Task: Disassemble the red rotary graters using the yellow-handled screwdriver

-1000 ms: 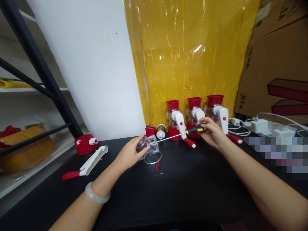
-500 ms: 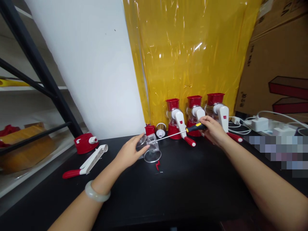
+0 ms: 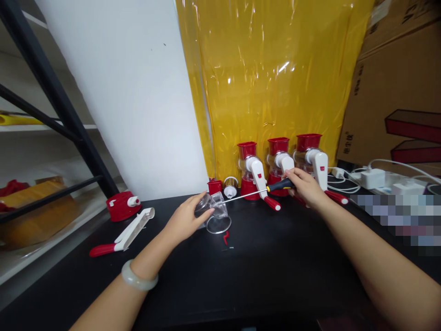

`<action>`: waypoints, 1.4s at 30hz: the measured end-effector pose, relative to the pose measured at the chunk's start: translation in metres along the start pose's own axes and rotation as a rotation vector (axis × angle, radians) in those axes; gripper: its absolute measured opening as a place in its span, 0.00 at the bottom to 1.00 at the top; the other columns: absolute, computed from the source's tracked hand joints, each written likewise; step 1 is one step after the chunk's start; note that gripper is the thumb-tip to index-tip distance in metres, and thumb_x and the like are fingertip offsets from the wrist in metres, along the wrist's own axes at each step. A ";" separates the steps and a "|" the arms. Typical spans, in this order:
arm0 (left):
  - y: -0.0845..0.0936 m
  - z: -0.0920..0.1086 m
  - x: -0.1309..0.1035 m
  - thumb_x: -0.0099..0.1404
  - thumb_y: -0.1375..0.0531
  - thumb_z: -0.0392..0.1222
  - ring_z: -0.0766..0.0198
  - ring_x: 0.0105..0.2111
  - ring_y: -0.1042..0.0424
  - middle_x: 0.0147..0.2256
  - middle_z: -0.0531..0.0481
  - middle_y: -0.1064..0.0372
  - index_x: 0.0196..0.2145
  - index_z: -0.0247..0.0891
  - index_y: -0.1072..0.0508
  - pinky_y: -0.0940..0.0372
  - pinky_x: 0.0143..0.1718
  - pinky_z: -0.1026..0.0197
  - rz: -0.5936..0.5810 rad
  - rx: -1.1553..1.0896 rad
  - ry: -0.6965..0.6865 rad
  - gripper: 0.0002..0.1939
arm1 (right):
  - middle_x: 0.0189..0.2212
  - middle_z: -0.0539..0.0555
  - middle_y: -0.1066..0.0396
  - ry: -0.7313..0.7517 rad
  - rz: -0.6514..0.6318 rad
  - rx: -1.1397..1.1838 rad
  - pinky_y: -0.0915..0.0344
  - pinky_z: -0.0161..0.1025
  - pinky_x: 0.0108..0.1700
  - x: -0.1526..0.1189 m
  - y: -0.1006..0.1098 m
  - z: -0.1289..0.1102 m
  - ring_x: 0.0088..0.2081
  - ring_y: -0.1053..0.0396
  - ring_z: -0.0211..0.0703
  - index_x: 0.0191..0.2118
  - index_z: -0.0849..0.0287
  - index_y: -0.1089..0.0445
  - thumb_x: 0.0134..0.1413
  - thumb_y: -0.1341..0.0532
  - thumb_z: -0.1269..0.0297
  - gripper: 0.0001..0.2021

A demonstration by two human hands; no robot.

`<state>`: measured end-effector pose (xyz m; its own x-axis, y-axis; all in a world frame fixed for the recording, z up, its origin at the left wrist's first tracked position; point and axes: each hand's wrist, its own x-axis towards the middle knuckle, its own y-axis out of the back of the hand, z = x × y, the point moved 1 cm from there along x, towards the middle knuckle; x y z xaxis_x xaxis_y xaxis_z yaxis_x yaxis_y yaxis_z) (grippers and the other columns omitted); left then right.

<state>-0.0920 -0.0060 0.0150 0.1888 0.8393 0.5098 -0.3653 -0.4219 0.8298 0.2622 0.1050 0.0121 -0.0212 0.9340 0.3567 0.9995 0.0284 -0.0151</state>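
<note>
My left hand (image 3: 188, 215) grips a clear plastic grater housing (image 3: 219, 224) that lies on its side on the black table (image 3: 262, 276). My right hand (image 3: 305, 186) is closed around the dark blue and yellow handle of a long screwdriver (image 3: 279, 185). The shaft runs left, and its tip reaches the clear housing close to my left thumb; the exact contact point is too small to make out. In front of the housing lie a small red plastic piece (image 3: 226, 237) and a small screw (image 3: 231, 248).
Behind stand three red and white rotary graters (image 3: 248, 184), a metal grater drum (image 3: 230, 187) and a red part (image 3: 214, 186). At left are a red base (image 3: 123, 205) and a white crank handle (image 3: 132, 230). White chargers (image 3: 372, 178) with cables sit at right.
Almost nothing differs. The screwdriver handle has shifted very slightly in my right hand's grip, while my left hand and the housing stay in place.
</note>
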 end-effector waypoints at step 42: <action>-0.001 0.000 0.000 0.65 0.45 0.60 0.51 0.57 0.35 0.58 0.42 0.35 0.62 0.40 0.38 0.40 0.58 0.48 -0.009 -0.001 0.001 0.33 | 0.20 0.48 0.39 0.078 0.027 0.079 0.45 0.33 0.18 0.005 0.002 0.010 0.20 0.42 0.37 0.29 0.54 0.33 0.47 0.37 0.50 0.13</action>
<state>-0.0919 -0.0055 0.0143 0.1916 0.8432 0.5023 -0.3646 -0.4140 0.8341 0.2639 0.1129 0.0048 0.0107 0.9044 0.4264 0.9946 0.0345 -0.0981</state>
